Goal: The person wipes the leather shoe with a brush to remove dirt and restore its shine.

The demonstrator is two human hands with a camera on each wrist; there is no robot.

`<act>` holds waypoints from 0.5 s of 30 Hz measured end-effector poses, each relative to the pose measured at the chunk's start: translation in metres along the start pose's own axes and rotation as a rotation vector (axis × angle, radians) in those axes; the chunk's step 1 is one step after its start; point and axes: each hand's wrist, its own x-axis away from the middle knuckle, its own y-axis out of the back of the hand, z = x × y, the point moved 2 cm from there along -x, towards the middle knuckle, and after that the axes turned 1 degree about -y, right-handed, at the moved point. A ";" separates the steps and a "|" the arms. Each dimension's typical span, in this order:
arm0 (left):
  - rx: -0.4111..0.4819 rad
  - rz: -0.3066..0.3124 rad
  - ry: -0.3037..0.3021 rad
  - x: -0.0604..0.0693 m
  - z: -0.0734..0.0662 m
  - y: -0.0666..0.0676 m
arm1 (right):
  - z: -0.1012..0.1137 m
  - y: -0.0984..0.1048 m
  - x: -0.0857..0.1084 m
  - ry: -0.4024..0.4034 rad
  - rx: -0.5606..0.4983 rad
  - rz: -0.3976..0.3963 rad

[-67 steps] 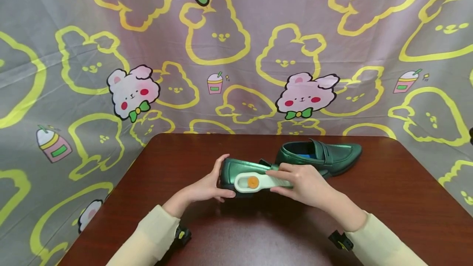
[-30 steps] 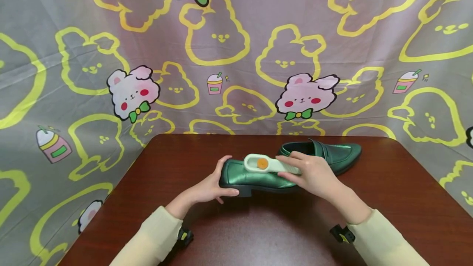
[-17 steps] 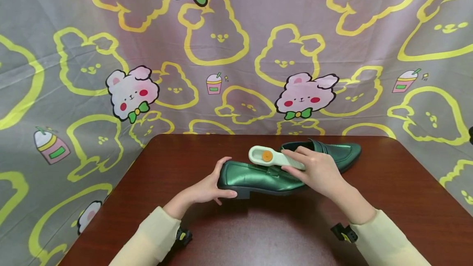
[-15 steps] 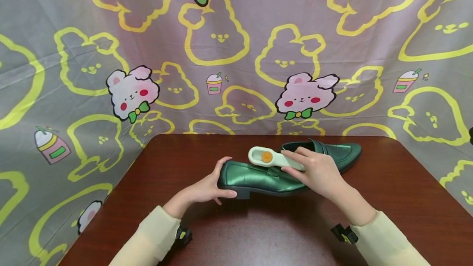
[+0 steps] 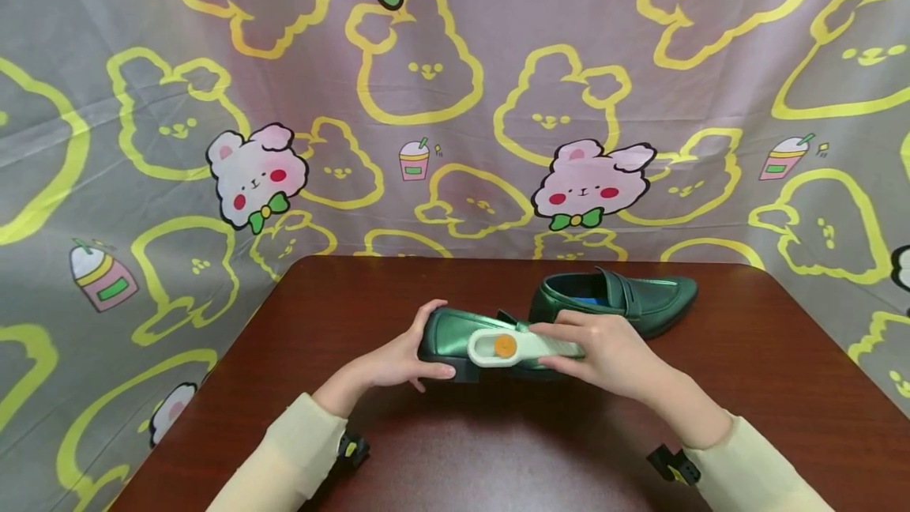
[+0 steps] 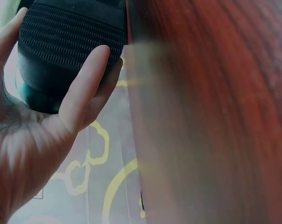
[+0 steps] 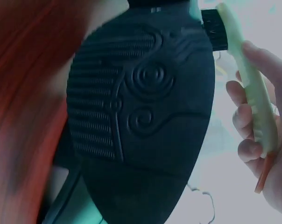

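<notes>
My left hand (image 5: 394,359) grips a metallic green loafer (image 5: 449,329) by its heel, above the table, toe pointing right. The ridged black heel (image 6: 71,39) lies between thumb and fingers in the left wrist view. My right hand (image 5: 604,352) holds a pale green shoe brush (image 5: 529,346) with an orange round knob, against the loafer's near side. Dark bristles (image 7: 215,30) meet the shoe's edge beside its patterned sole (image 7: 145,107) in the right wrist view. The brush and right hand hide the loafer's front part in the head view.
A matching green loafer (image 5: 650,303) stands upright on the brown table (image 5: 341,291), just behind my right hand, toe to the right. Behind the table hangs a grey cartoon-print cloth (image 5: 469,133).
The brush went up from the loafer's near side to its top edge, then came back down to the near side. My left hand has stayed at the heel; the other loafer has not moved.
</notes>
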 end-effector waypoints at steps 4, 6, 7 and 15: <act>0.022 -0.002 0.017 0.000 0.001 0.000 | -0.012 0.004 0.001 -0.074 0.047 -0.042; 0.030 -0.004 0.022 0.000 0.001 0.000 | -0.017 0.007 0.001 -0.086 0.079 -0.075; 0.032 -0.005 0.024 0.000 0.000 0.000 | -0.018 0.008 0.001 -0.088 0.095 -0.094; 0.014 -0.022 0.026 0.001 -0.003 -0.001 | -0.016 0.016 -0.003 -0.080 0.158 -0.204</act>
